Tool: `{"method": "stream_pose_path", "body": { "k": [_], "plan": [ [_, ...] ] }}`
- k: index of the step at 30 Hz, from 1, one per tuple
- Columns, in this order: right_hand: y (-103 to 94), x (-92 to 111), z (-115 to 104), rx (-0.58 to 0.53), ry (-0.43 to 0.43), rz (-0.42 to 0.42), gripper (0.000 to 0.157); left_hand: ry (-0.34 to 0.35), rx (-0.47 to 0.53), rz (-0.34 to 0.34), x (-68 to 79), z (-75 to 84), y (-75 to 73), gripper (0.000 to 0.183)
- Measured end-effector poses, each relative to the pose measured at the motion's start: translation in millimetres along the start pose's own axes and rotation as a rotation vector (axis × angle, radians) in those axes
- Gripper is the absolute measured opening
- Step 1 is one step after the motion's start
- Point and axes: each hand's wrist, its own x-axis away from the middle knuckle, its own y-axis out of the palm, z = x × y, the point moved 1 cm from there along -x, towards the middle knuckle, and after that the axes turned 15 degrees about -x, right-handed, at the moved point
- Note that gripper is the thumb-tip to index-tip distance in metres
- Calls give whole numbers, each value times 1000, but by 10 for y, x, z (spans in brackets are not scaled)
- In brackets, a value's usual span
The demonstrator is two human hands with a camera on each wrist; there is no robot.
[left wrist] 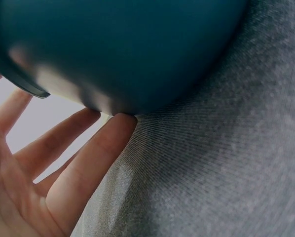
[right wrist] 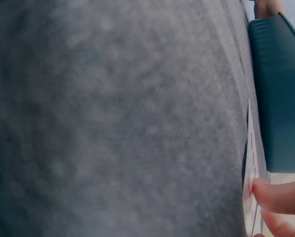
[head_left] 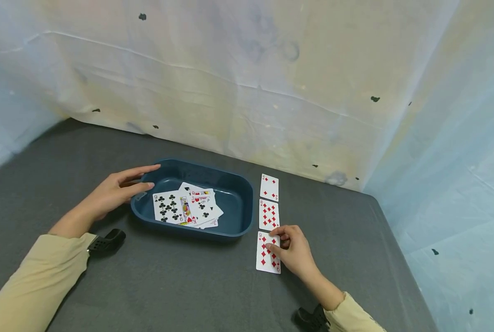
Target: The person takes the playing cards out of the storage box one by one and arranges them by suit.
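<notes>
My right hand [head_left: 294,251] holds the nine of diamonds [head_left: 262,263] at its right edge, the thumb lying on its face. In the right wrist view, the thumb presses that card near the grey cloth. Above it in a column lie another diamond card [head_left: 268,214] and the four of diamonds [head_left: 269,187]. My left hand [head_left: 112,191] grips the left end of a dark blue basin [head_left: 234,235], two digits over the rim and other fingertips against the outer wall in the left wrist view. Inside lies a loose pile of cards, the nine of clubs [head_left: 166,207] on the left.
A dark grey cloth [head_left: 180,286] covers the table. Pale sheeting [head_left: 230,69] hangs along the back and on both sides. Black wrist straps [head_left: 108,240] sit at both sleeves. The basin's right end stands close beside the column of cards.
</notes>
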Motion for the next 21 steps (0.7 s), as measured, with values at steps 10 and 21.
{"method": "stream_pose_path", "body": {
  "k": [10,21],
  "plan": [
    [7,-33,-59,-29,38,4,19,-1,12,-3,-27,-26,27,63],
    [42,-248,-463,-366,44,90,20,12,13,6,-1,-16,11,62]
  ]
}}
